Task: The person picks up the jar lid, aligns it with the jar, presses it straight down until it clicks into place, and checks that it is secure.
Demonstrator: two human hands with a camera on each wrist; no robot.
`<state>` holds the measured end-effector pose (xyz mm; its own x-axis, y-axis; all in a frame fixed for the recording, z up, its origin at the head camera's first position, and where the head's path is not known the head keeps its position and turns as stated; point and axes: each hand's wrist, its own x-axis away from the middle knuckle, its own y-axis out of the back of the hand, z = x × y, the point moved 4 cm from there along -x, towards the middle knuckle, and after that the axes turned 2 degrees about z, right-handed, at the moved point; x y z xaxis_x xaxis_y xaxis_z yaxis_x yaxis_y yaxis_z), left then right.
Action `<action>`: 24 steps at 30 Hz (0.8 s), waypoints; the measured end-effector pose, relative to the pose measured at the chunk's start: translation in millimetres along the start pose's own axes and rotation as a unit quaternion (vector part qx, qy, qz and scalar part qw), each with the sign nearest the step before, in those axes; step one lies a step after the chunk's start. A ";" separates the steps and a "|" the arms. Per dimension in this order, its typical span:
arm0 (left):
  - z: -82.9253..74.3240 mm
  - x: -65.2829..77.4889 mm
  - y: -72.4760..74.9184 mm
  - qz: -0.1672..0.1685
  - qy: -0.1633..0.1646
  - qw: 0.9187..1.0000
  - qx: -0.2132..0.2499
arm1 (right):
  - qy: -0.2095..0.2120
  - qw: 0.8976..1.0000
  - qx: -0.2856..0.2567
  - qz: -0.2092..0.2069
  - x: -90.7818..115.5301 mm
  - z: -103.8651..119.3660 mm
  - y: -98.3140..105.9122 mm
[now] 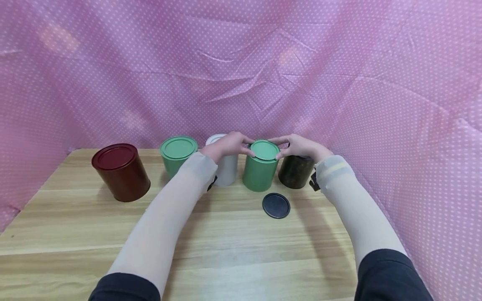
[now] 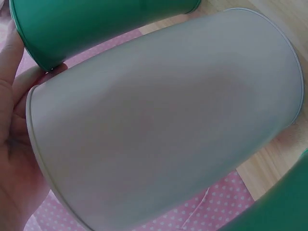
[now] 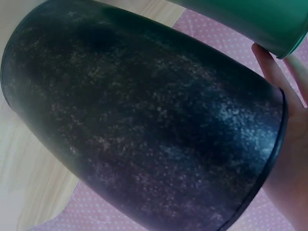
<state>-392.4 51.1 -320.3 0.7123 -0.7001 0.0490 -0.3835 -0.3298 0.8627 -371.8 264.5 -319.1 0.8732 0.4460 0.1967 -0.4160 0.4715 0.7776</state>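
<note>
A green can (image 1: 259,175) stands upright on the table with a round green lid (image 1: 265,149) on top. From the left, my left hand (image 1: 232,146) holds the lid's rim, thumb at the front and fingers behind. My right hand (image 1: 299,147) holds the opposite side of the rim the same way. Beneath the left hand is a white can (image 1: 227,170), which fills most of the left wrist view. A mottled black can (image 1: 295,173) stands under the right hand, its top mostly hidden by that hand. A loose black lid (image 1: 276,205) lies flat in front of the green can.
To the left stand a second green can (image 1: 178,152), lidded and partly hidden by the left arm, and a dark red can (image 1: 122,173) with its lid on. A pink dotted cloth (image 1: 241,83) hangs behind and beside the wooden table (image 1: 233,251).
</note>
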 end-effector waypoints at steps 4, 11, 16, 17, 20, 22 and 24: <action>0.5 -2.6 -0.4 -0.005 0.011 1.000 0.008 | -0.006 1.000 -0.006 0.006 0.0 -0.7 0.9; -2.2 -3.7 0.3 0.013 0.016 1.000 0.016 | -0.020 1.000 -0.003 0.022 1.7 3.1 2.3; -6.3 -0.9 3.2 0.025 0.020 0.999 0.014 | -0.026 0.999 0.013 0.040 2.6 10.7 4.0; -6.8 -0.2 3.8 0.027 0.023 0.999 0.012 | -0.027 0.999 0.017 0.042 2.2 11.4 4.4; -7.8 0.7 5.0 0.031 0.028 0.999 0.008 | -0.029 0.998 0.023 0.043 -0.4 10.0 5.2; -8.1 0.7 4.7 0.032 0.028 0.999 0.005 | -0.033 0.998 0.022 0.043 -0.1 10.8 4.5; -8.0 0.1 4.0 0.032 0.024 0.999 0.003 | -0.038 0.998 0.017 0.041 0.2 11.4 3.8</action>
<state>-389.2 54.8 -312.8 0.7133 -0.6891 0.1278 -0.4323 -0.2891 0.8541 -370.2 257.7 -309.4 0.8538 0.4220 0.3048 -0.4795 0.4094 0.7762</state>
